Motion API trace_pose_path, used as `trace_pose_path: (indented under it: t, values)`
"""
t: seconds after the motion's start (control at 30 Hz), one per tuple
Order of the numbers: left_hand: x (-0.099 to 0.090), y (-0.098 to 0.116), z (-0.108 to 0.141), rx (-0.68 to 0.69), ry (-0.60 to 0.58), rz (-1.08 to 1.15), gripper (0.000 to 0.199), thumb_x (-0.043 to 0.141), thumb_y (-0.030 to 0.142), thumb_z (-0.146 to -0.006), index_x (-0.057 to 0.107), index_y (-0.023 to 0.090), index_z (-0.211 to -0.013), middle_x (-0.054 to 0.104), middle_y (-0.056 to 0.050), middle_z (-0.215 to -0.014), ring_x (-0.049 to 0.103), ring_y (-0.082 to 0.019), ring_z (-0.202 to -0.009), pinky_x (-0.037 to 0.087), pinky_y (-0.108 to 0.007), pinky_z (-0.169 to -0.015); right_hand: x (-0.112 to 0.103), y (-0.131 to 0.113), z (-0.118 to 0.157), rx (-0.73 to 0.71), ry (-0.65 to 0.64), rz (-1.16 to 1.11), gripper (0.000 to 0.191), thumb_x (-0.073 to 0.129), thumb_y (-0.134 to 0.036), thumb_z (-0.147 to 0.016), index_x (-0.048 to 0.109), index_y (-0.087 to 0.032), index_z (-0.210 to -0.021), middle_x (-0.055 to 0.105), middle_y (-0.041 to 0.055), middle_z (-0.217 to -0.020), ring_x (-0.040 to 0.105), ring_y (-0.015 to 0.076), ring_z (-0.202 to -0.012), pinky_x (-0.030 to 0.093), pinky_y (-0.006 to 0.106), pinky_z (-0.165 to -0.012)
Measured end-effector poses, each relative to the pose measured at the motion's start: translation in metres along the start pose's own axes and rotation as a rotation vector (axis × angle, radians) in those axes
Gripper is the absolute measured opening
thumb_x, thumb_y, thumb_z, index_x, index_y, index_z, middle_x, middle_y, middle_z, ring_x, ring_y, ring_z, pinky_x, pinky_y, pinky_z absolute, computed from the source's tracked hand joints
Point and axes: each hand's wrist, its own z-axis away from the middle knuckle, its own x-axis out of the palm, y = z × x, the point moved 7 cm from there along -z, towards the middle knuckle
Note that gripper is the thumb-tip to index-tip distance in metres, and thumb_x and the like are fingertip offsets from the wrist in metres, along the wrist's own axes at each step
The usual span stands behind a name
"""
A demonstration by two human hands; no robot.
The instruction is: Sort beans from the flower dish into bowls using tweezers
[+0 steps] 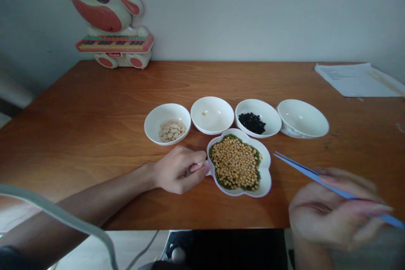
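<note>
My left hand [183, 169] is closed round the short handle of a white flower-shaped bowl [265, 179] with a pale purple rim. Yellow soybeans [236, 160] fill its middle, and small green beans [230, 138] show round the edges. On the right, my right hand [335, 211], smeared by motion, grips a pair of blue chopsticks [303, 171]. Their tips hang just right of the flower-shaped bowl, close together, with nothing visible between them. Behind it stand white bowls: one with pale flat seeds [171, 130], one with black beans [252, 122].
Between those two, a white bowl [218, 112] holds a single small bean. Another white bowl [303, 118] at the right shows nothing inside. A cow-shaped toy piano [115, 44] stands at the back left, and papers [357, 78] lie back right. A grey cable [63, 215] crosses the lower left.
</note>
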Motion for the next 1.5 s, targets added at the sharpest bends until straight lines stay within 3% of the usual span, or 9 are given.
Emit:
trace_pose_path:
  t: [0.07,0.1,0.23,0.33,0.43,0.7,0.9,1.03,1.5]
  values:
    - [0.0,0.0,0.0,-0.003,-0.003,0.001,0.033,0.055,0.014,-0.096,0.031,0.023,-0.075,0.033,0.01,-0.06,0.028,-0.007,-0.05,0.023,-0.025,-0.049,-0.029,-0.01,-0.008,-0.163,0.449,-0.009,0.044,0.026,-0.032,-0.107,0.068,-0.03,-0.092,0.041,0.0038,-0.068,0.053,0.0273,-0.075,0.039,0.046,-0.072]
    - [0.0,0.0,0.0,-0.007,-0.005,0.002,0.033,0.054,0.014,-0.096,0.031,0.023,-0.075,0.033,0.01,-0.06,0.028,-0.007,-0.05,0.024,-0.024,-0.049,-0.03,-0.01,-0.016,-0.158,0.472,0.01,0.044,0.029,-0.029,-0.107,0.069,-0.029,-0.088,0.043,0.0038,-0.067,0.056,0.0275,-0.076,0.041,0.047,-0.074]
    - [0.001,-0.001,0.0,-0.029,-0.014,0.005,0.033,0.055,0.014,-0.095,0.031,0.023,-0.075,0.035,0.009,-0.061,0.028,-0.007,-0.05,0.023,-0.024,-0.048,-0.021,-0.002,-0.049,-0.133,0.321,-0.095,0.024,0.048,-0.036,-0.104,0.065,-0.028,-0.089,0.051,0.0,-0.068,0.065,0.0249,-0.07,0.052,0.044,-0.067]
    - [0.001,-0.002,0.0,-0.034,-0.016,0.007,0.033,0.055,0.015,-0.095,0.031,0.023,-0.075,0.035,0.009,-0.06,0.028,-0.007,-0.05,0.024,-0.024,-0.048,0.004,0.007,-0.067,-0.063,-0.061,0.223,0.035,0.04,-0.036,-0.108,0.064,-0.024,-0.086,0.063,0.0029,-0.074,0.067,0.022,-0.07,0.052,0.039,-0.069]
    - [0.0,-0.001,0.0,-0.036,-0.01,0.005,0.033,0.055,0.015,-0.095,0.031,0.024,-0.075,0.034,0.009,-0.06,0.029,-0.008,-0.049,0.023,-0.025,-0.048,0.034,0.01,-0.069,-0.182,-0.409,0.376,0.03,0.047,-0.038,-0.107,0.071,-0.023,-0.098,0.072,0.0066,-0.089,0.071,0.0229,-0.083,0.054,0.036,-0.076]
    - [-0.001,0.0,-0.002,-0.018,0.001,-0.003,0.031,0.054,0.016,-0.094,0.032,0.024,-0.074,0.035,0.008,-0.06,0.03,-0.009,-0.05,0.024,-0.027,-0.048,0.064,0.022,-0.068,-0.376,-0.847,0.283,0.032,0.053,-0.047,-0.105,0.076,-0.025,-0.11,0.075,0.0046,-0.097,0.071,0.0187,-0.083,0.054,0.033,-0.073]
    - [-0.001,-0.001,-0.001,0.01,0.016,0.027,0.031,0.055,0.017,-0.093,0.032,0.024,-0.072,0.038,0.008,-0.057,0.033,-0.009,-0.048,0.027,-0.027,-0.048,0.083,0.022,-0.076,-0.439,-0.942,0.283,0.027,0.053,-0.019,-0.096,0.078,-0.027,-0.102,0.072,0.0028,-0.09,0.067,0.0171,-0.075,0.05,0.031,-0.066]
    - [-0.001,-0.003,-0.001,-0.007,0.015,0.028,0.03,0.055,0.018,-0.091,0.033,0.024,-0.071,0.038,0.008,-0.057,0.033,-0.009,-0.048,0.027,-0.027,-0.047,0.108,0.031,-0.09,-0.475,-0.964,0.371,0.045,0.048,-0.004,-0.083,0.077,-0.026,-0.11,0.072,0.0033,-0.094,0.065,0.0166,-0.076,0.046,0.03,-0.064]
    - [0.001,-0.005,-0.001,0.001,0.007,0.004,0.03,0.055,0.02,-0.089,0.031,0.025,-0.072,0.042,0.007,-0.057,0.04,-0.01,-0.048,0.031,-0.026,-0.047,0.217,0.003,-0.127,-0.485,-1.009,0.5,0.034,0.048,-0.015,-0.097,0.08,-0.023,-0.108,0.073,0.0086,-0.098,0.063,0.0194,-0.082,0.039,0.032,-0.065]
